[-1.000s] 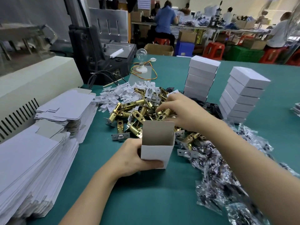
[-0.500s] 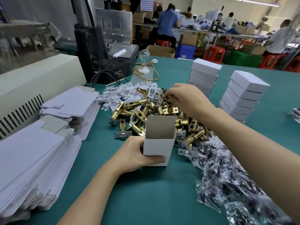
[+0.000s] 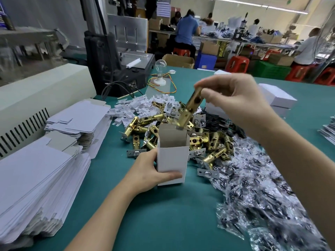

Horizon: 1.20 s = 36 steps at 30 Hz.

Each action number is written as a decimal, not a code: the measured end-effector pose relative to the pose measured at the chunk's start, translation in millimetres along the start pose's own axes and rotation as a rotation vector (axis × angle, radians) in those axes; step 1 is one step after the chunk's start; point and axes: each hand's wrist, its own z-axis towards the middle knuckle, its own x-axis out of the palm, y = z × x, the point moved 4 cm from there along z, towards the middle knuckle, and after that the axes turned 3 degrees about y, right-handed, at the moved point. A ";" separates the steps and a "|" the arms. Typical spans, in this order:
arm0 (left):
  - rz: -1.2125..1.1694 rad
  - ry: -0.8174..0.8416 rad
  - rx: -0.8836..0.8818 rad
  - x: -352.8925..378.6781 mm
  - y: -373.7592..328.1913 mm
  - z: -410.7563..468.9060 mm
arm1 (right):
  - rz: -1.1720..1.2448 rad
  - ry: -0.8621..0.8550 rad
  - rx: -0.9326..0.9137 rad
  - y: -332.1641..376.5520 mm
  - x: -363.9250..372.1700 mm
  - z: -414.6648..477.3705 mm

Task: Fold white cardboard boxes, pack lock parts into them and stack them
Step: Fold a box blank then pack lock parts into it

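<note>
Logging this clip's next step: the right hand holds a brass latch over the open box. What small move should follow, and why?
Probably lower the brass latch into the white box. The right hand pinches its upper end, and its tilted lower end sits at the box's open top, while the left hand grips the box upright on the table.

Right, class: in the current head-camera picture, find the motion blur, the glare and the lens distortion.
Head view: the right hand and the brass latch it pinches are smeared by motion, while the left hand and the white box it grips are crisp; head view: the plastic bags glint with hard highlights; head view: the right forearm swells toward the corner from the wide lens.
</note>
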 end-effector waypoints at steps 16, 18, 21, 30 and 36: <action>0.036 0.013 0.076 0.3 -4.1 -0.3 | -0.822 0.424 -0.206 0.2 62.2 -41.0; 0.045 0.019 0.073 1.8 -1.9 0.4 | -0.972 0.540 -0.200 0.6 72.0 -43.2; 0.054 0.032 0.072 3.4 2.3 1.0 | -1.011 0.598 -0.196 2.5 75.8 -39.0; 0.060 0.058 0.089 3.6 4.2 2.0 | -0.382 0.259 -0.079 -9.5 44.6 43.3; 0.054 0.075 0.076 6.9 10.7 4.5 | -0.562 0.349 -0.082 -40.6 102.3 97.3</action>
